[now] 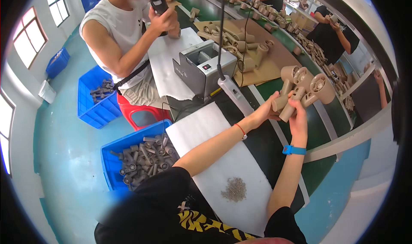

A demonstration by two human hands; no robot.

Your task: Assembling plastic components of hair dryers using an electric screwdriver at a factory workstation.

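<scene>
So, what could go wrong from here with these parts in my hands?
Two things, perhaps. You have three tan parts bunched between your left hand and right hand, so one might slip out and knock against another. Also, a loose pile of tiny pieces sits uncontained on the white mat between your forearms; a dropped part or brushing sleeve could scatter it.

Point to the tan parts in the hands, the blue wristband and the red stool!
Tan parts (303,78): head view, on the middle one's round end.
Blue wristband (296,150): head view, on the strap.
Red stool (136,110): head view, near the seat's edge.
</scene>
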